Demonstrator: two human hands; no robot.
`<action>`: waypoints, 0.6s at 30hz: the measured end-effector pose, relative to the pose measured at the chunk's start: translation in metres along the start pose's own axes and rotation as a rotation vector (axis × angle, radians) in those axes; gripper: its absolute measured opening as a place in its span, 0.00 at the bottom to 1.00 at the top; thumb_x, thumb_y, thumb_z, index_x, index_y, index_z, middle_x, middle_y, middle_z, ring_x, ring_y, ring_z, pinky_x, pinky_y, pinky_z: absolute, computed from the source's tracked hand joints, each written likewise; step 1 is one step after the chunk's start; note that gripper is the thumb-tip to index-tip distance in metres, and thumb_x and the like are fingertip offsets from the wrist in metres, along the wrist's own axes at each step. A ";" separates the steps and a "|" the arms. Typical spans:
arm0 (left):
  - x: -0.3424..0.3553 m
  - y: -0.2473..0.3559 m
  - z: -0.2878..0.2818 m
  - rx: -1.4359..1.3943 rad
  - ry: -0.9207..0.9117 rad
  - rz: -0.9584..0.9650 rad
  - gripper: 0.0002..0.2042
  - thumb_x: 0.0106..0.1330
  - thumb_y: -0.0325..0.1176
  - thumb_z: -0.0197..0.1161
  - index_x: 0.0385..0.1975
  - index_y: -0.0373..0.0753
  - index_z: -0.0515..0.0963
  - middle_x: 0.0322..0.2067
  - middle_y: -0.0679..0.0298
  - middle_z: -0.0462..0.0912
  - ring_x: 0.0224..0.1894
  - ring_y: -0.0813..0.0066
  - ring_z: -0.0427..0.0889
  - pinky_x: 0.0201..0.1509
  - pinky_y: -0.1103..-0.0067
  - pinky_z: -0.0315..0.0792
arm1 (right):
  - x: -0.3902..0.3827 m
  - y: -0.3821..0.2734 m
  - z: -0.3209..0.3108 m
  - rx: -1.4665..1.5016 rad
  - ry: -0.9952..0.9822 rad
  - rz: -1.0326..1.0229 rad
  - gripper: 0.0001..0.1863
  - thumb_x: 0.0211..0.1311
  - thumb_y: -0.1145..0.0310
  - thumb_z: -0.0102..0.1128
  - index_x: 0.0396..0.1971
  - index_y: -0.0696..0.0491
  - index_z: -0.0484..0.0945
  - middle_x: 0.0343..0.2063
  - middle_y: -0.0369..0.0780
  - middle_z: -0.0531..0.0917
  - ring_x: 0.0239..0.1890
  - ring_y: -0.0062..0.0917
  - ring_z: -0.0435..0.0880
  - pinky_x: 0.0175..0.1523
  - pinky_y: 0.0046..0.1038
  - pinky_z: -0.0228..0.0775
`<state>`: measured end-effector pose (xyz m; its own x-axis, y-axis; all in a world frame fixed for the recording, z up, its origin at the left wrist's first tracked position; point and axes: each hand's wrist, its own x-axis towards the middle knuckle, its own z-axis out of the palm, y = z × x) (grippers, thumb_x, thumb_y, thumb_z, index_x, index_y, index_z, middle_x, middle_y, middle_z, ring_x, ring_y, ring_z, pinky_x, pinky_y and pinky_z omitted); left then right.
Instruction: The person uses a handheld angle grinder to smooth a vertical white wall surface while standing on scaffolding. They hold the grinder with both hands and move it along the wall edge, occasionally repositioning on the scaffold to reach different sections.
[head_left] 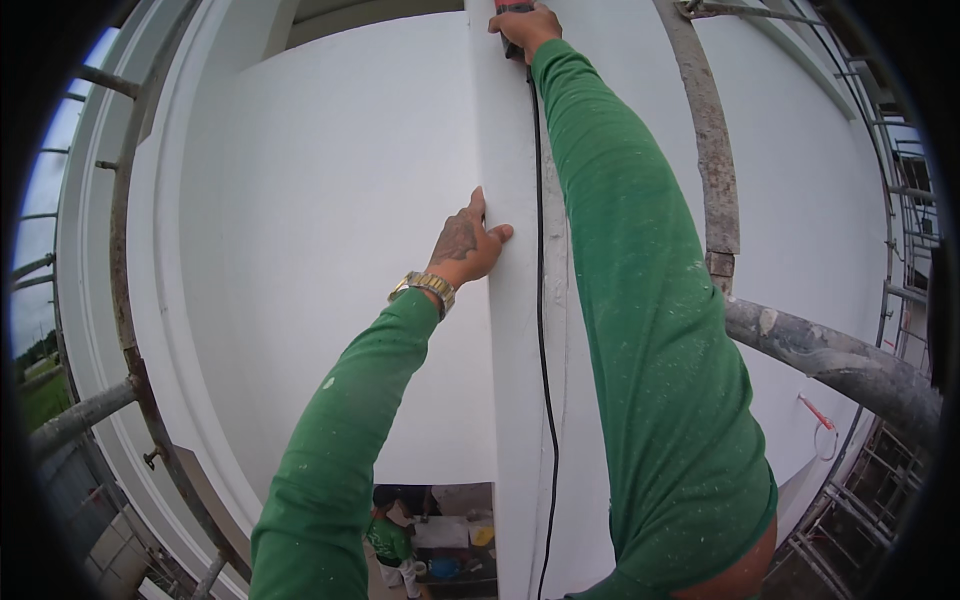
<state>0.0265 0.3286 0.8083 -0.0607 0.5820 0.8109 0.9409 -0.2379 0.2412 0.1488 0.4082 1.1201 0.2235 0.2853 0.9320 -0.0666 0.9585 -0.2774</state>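
At the top centre, my right hand point(530, 28) grips a red and black power tool point(513, 8) against a white column point(517, 330). A black cord point(545, 380) hangs from the tool down the column. Lower and to the left, my left hand point(467, 240) rests on the column's corner, beside a flat white wall panel point(330, 170), with its index finger pointing up and thumb spread. Both arms are in green sleeves, and a metal watch is on my left wrist.
Scaffold tubes stand at the left point(127, 250) and right point(830, 360). A rough vertical strip point(712, 150) runs beside my right arm. A thin red-handled item point(813, 408) hangs at the right. Below, through an opening, a co-worker point(390, 545) in green is near a cluttered surface.
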 end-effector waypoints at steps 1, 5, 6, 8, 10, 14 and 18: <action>-0.001 0.001 -0.002 -0.010 -0.011 -0.007 0.38 0.73 0.42 0.60 0.75 0.27 0.52 0.58 0.37 0.79 0.62 0.47 0.80 0.67 0.66 0.74 | -0.002 -0.001 0.001 0.037 -0.010 0.000 0.15 0.54 0.70 0.65 0.38 0.66 0.82 0.31 0.49 0.86 0.34 0.37 0.88 0.36 0.38 0.79; -0.002 0.001 -0.001 -0.001 0.005 0.007 0.38 0.73 0.41 0.60 0.75 0.26 0.52 0.57 0.36 0.79 0.61 0.47 0.80 0.67 0.65 0.74 | -0.008 -0.003 -0.002 0.107 -0.024 -0.009 0.15 0.55 0.71 0.65 0.39 0.67 0.82 0.32 0.50 0.86 0.34 0.38 0.88 0.37 0.38 0.79; -0.002 0.001 -0.002 -0.008 -0.004 0.004 0.38 0.73 0.41 0.60 0.75 0.26 0.52 0.57 0.36 0.79 0.61 0.47 0.80 0.67 0.65 0.74 | -0.011 -0.004 -0.002 0.108 -0.024 -0.011 0.15 0.55 0.71 0.65 0.39 0.67 0.82 0.32 0.50 0.86 0.34 0.38 0.88 0.37 0.39 0.80; -0.001 0.002 -0.003 -0.027 -0.022 -0.001 0.37 0.73 0.41 0.60 0.75 0.26 0.53 0.57 0.36 0.78 0.62 0.47 0.80 0.67 0.65 0.74 | -0.013 -0.005 -0.003 0.123 -0.019 0.010 0.15 0.55 0.71 0.65 0.39 0.67 0.82 0.31 0.50 0.86 0.33 0.37 0.88 0.35 0.39 0.79; 0.000 0.003 0.000 -0.008 -0.010 0.003 0.38 0.73 0.41 0.60 0.75 0.26 0.52 0.58 0.36 0.78 0.62 0.47 0.80 0.67 0.66 0.74 | -0.015 -0.004 -0.006 0.134 -0.018 0.022 0.14 0.55 0.71 0.65 0.38 0.66 0.82 0.30 0.49 0.86 0.31 0.37 0.87 0.34 0.38 0.79; -0.001 0.005 -0.002 0.018 -0.021 -0.017 0.38 0.73 0.41 0.60 0.75 0.27 0.52 0.58 0.35 0.78 0.62 0.47 0.80 0.67 0.66 0.74 | -0.022 -0.004 -0.007 0.163 -0.032 0.058 0.13 0.54 0.71 0.65 0.36 0.65 0.83 0.28 0.48 0.86 0.27 0.35 0.86 0.30 0.38 0.77; 0.001 0.000 -0.002 -0.008 -0.028 -0.013 0.38 0.73 0.42 0.60 0.75 0.27 0.52 0.58 0.36 0.78 0.62 0.47 0.80 0.68 0.67 0.74 | -0.031 -0.006 -0.011 0.179 -0.048 0.068 0.12 0.55 0.71 0.65 0.36 0.64 0.83 0.27 0.47 0.85 0.24 0.33 0.85 0.26 0.37 0.76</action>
<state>0.0260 0.3281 0.8103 -0.0637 0.6069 0.7922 0.9373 -0.2362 0.2563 0.1529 0.3936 1.0907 0.1659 0.3453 0.9237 -0.2533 0.9202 -0.2984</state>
